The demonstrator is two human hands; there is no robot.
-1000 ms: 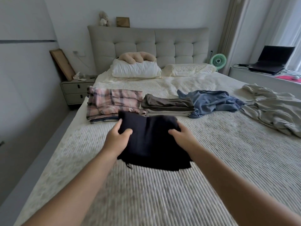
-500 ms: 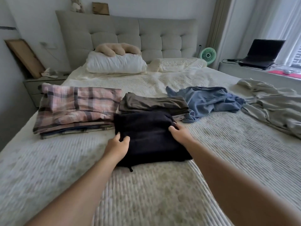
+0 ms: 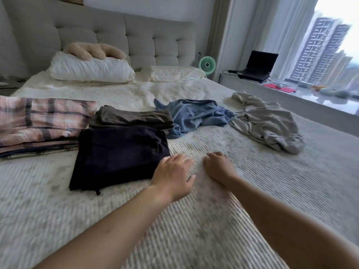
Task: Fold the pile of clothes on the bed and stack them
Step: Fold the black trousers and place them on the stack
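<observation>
Folded black garment, squared and matte, lies on ribbed bedspread.

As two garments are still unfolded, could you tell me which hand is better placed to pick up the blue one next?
Probably the right hand: open on the bedspread, it lies nearer the crumpled blue garment; the left hand rests by the folded black garment.
</observation>
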